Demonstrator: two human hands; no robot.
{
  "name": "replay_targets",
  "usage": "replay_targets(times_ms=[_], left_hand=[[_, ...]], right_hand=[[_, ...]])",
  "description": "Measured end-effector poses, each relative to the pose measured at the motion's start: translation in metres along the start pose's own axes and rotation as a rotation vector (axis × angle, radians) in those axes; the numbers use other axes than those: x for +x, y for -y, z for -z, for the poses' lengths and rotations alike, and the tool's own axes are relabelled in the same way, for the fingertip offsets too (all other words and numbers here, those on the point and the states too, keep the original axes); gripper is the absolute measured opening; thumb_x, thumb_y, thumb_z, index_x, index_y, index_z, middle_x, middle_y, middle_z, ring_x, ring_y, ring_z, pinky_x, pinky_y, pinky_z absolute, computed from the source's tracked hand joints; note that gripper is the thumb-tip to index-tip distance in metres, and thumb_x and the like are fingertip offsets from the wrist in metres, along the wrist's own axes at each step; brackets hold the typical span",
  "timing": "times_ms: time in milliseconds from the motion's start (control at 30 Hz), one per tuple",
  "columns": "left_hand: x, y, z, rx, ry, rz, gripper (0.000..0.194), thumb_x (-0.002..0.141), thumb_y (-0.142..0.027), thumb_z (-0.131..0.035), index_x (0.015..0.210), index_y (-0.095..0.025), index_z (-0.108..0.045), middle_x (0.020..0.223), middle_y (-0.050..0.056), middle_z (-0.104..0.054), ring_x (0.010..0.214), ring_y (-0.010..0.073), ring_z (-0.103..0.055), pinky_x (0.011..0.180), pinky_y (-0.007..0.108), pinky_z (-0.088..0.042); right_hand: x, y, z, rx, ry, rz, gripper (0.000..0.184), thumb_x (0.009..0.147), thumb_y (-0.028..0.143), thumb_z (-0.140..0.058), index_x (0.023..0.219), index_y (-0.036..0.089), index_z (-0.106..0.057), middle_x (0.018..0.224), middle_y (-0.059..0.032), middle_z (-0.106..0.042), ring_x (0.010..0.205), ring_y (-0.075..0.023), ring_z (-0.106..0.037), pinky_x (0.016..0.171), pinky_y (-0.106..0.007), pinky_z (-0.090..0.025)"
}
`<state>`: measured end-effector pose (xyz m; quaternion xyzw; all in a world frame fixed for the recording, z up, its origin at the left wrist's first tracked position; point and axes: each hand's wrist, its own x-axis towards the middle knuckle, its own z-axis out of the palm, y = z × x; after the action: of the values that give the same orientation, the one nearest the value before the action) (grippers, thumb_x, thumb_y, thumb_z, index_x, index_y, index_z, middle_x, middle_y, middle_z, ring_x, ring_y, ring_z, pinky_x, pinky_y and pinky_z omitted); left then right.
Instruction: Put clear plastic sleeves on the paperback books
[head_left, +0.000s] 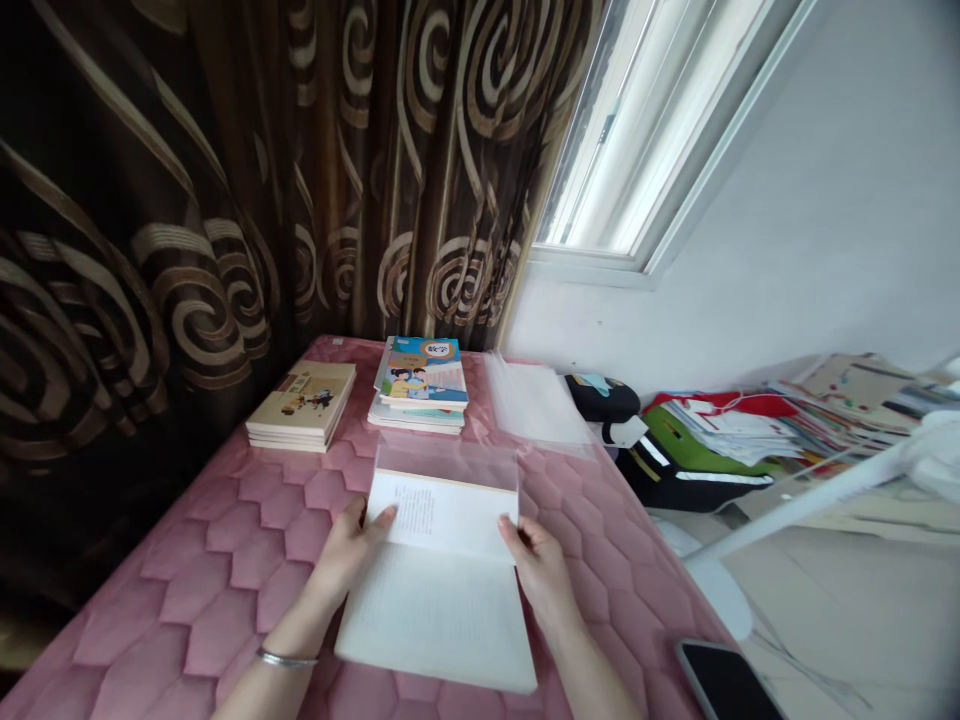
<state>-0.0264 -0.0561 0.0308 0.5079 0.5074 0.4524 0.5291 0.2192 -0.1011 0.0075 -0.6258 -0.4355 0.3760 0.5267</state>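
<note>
An open book (pixel 439 610) lies in front of me on the pink quilted surface, its pages pale with blurred print. A clear plastic book cover (pixel 448 455) extends past the book's far edge. My left hand (pixel 354 545) grips the left edge of the upper part, thumb on the page and a silver bangle on the wrist. At the opposite edge my right hand (pixel 536 565) pinches the same part, its thumb on top. The fingers under the book are mostly hidden.
Beyond the book stand a stack of tan books (pixel 304 405) and a stack with a blue textbook (pixel 424 370) on top. Clear plastic sheets (pixel 536 400) lie to their right. A black phone (pixel 727 680) rests near the right edge, beside a white stand (pixel 810 500).
</note>
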Motion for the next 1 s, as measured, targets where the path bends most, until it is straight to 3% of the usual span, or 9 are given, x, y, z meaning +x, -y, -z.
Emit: replay_targets(times_ms=[233, 433, 700, 1000], left_hand=[[0.000, 0.002, 0.006, -0.045, 0.065, 0.013, 0.040, 0.065, -0.049, -0.068, 0.085, -0.015, -0.059, 0.082, 0.005, -0.067, 0.080, 0.0227, -0.061, 0.069, 0.029, -0.047], [0.010, 0.016, 0.005, 0.123, -0.040, -0.041, 0.036, 0.067, -0.052, -0.062, 0.073, -0.017, -0.056, 0.070, 0.001, -0.061, 0.072, 0.0194, -0.055, 0.064, 0.027, -0.041], [0.010, 0.017, 0.003, 0.203, -0.105, -0.063, 0.037, 0.068, -0.054, -0.059, 0.063, -0.020, -0.047, 0.057, -0.005, -0.049, 0.060, 0.0145, -0.047, 0.057, 0.025, -0.034], [-0.001, -0.001, 0.007, -0.022, 0.027, 0.044, 0.036, 0.066, -0.042, -0.065, 0.089, -0.014, -0.063, 0.083, 0.006, -0.069, 0.083, 0.0254, -0.061, 0.073, 0.033, -0.046]], right_hand=[[-0.002, 0.005, 0.002, -0.001, 0.001, 0.012, 0.045, 0.074, 0.062, -0.058, 0.064, 0.019, -0.054, 0.059, 0.0013, -0.049, 0.058, -0.0137, -0.041, 0.052, -0.023, -0.032], [0.000, 0.012, 0.013, 0.016, 0.156, 0.009, 0.049, 0.067, 0.066, -0.063, 0.072, 0.017, -0.063, 0.068, -0.0033, -0.061, 0.067, -0.0192, -0.053, 0.059, -0.025, -0.040], [0.001, 0.007, 0.009, 0.007, 0.092, 0.011, 0.053, 0.064, 0.070, -0.063, 0.068, 0.017, -0.064, 0.065, -0.0036, -0.062, 0.065, -0.0194, -0.053, 0.057, -0.026, -0.039], [0.000, -0.001, 0.001, 0.026, 0.048, -0.003, 0.047, 0.072, 0.065, -0.059, 0.064, 0.019, -0.052, 0.057, 0.0031, -0.048, 0.055, -0.0126, -0.040, 0.052, -0.024, -0.030]])
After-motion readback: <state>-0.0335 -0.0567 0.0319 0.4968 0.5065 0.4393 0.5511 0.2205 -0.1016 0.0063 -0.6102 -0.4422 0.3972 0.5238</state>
